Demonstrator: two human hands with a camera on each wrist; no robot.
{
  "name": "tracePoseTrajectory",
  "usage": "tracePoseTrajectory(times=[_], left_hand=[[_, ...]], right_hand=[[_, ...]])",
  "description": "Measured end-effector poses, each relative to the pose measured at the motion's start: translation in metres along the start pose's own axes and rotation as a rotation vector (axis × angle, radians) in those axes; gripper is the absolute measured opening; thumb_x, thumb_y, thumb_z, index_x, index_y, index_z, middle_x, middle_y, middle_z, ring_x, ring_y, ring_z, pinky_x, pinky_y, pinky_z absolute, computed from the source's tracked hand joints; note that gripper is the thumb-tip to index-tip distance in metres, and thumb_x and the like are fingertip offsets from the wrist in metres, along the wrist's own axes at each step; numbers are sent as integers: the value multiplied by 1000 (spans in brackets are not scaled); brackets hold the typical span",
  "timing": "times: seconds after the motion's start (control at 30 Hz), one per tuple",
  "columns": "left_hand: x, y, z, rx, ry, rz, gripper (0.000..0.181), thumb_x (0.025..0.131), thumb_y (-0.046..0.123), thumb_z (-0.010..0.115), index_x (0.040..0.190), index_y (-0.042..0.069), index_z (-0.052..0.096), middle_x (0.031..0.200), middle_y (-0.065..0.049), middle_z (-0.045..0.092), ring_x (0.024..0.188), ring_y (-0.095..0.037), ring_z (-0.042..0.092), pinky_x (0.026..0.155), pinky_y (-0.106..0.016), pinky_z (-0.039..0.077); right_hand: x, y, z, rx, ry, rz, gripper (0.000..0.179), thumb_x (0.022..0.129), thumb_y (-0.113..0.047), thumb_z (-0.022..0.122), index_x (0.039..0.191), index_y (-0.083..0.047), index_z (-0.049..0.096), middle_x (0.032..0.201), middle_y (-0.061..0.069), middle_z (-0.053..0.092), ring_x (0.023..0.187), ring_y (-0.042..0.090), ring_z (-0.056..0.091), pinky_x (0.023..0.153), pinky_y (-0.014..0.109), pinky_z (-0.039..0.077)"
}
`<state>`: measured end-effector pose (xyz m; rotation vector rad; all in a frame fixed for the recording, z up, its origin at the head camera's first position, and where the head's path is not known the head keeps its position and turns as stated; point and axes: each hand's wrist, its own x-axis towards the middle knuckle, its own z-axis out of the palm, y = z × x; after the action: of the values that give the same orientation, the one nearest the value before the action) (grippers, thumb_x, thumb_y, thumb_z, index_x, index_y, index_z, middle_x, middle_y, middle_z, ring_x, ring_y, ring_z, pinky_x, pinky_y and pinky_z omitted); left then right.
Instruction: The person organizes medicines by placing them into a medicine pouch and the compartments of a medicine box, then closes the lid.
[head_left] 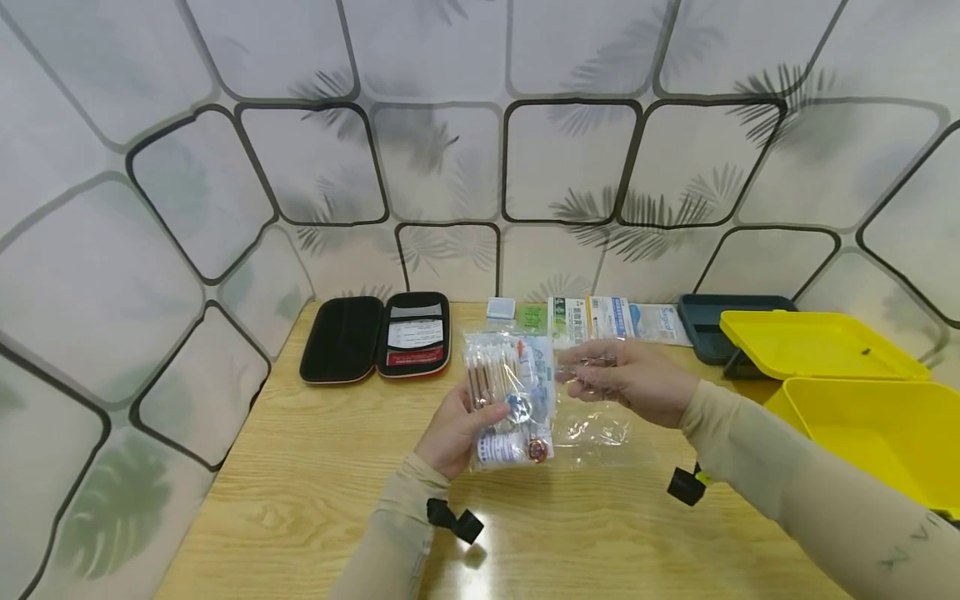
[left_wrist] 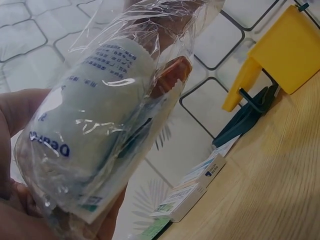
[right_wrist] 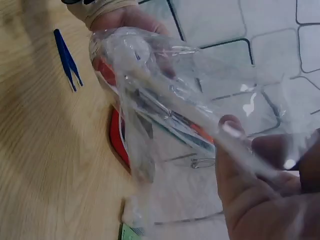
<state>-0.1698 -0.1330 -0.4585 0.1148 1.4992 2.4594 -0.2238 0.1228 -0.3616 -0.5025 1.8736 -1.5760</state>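
My left hand grips a packed clear plastic bag above the table, thumb across its front. Through the plastic show a row of thin brown sticks, a white roll with blue print and a shiny reddish-brown round item. Safety pins show through the film in the right wrist view. To the right of the contents, my right hand pinches the loose, see-through end of the bag between thumb and fingers.
An unfolded black case lies at the back left. Small packets and boxes line the back edge, beside a dark blue tray. A yellow box with raised lid stands right. Blue tweezers lie on the table.
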Motion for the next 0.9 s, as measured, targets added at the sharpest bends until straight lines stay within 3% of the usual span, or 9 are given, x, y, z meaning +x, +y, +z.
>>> tracePoseTrajectory(times=[0.1, 0.27, 0.43, 0.53, 0.73, 0.9], left_hand=[[-1, 1, 1, 1, -16, -3, 52, 87, 1, 64, 133, 3, 40, 112, -11, 61, 96, -23, 65, 84, -42, 54], [0, -1, 3, -10, -58, -10, 54, 87, 1, 64, 135, 3, 40, 115, -11, 60, 100, -22, 63, 88, -41, 53], [1, -6, 4, -34, -75, -44, 55, 88, 3, 63, 137, 3, 38, 114, -9, 61, 101, -22, 63, 89, -40, 52], [1, -8, 5, -61, -81, -72, 53, 89, 3, 62, 136, 3, 38, 113, -9, 62, 100, -22, 63, 88, -39, 53], [1, -9, 4, -73, -90, -100, 53, 90, 6, 62, 136, 3, 37, 113, -8, 62, 101, -21, 63, 89, -39, 52], [1, -8, 4, -86, -80, -98, 54, 90, 6, 63, 137, 2, 37, 115, -9, 62, 102, -23, 63, 89, -41, 52]], right_hand=[[1, 3, -1, -33, -58, -23, 41, 101, -16, 49, 140, -1, 45, 133, 20, 51, 103, 27, 61, 91, 41, 52], [2, 5, 0, -222, -150, -77, 42, 104, -23, 43, 145, -13, 43, 130, 17, 52, 101, 33, 60, 84, 44, 54], [2, 6, 4, -379, -192, -136, 42, 103, -17, 45, 144, -11, 44, 152, 14, 32, 96, 30, 64, 76, 42, 57], [1, 5, 5, -453, -198, -169, 41, 102, -13, 47, 142, -6, 46, 156, 13, 24, 93, 30, 64, 74, 40, 57], [-4, 1, 2, -518, -195, -181, 37, 102, -17, 47, 137, -6, 52, 147, 13, 41, 94, 26, 65, 77, 34, 57], [-9, -6, -2, -515, -188, -159, 34, 103, -17, 46, 133, -5, 56, 122, 13, 61, 93, 25, 66, 81, 32, 56]])
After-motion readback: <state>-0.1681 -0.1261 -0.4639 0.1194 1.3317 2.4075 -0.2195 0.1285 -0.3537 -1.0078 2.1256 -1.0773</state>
